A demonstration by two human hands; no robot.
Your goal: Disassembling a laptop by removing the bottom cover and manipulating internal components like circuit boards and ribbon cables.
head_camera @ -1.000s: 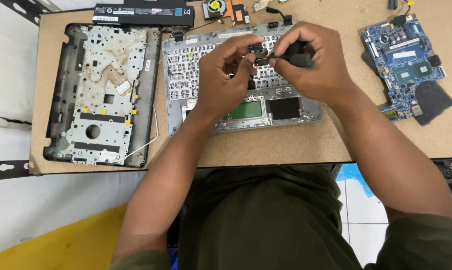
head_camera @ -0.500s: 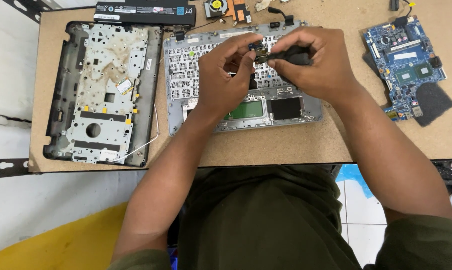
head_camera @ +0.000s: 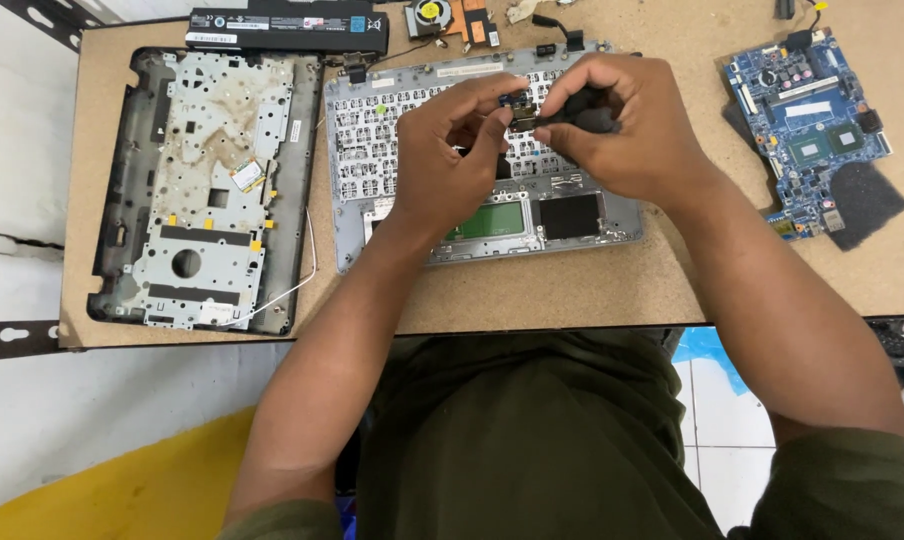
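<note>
Left hand, right hand pinch small dark part over grey perforated palmrest.

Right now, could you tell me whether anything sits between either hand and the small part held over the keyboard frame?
Nothing visible does. The left hand and right hand both pinch the small part directly, above the keyboard frame.

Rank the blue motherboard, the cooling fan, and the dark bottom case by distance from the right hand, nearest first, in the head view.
From the right hand:
1. Blue motherboard, just to its right.
2. Cooling fan, at the table's far edge, up and left.
3. Dark bottom case, far left.
</note>
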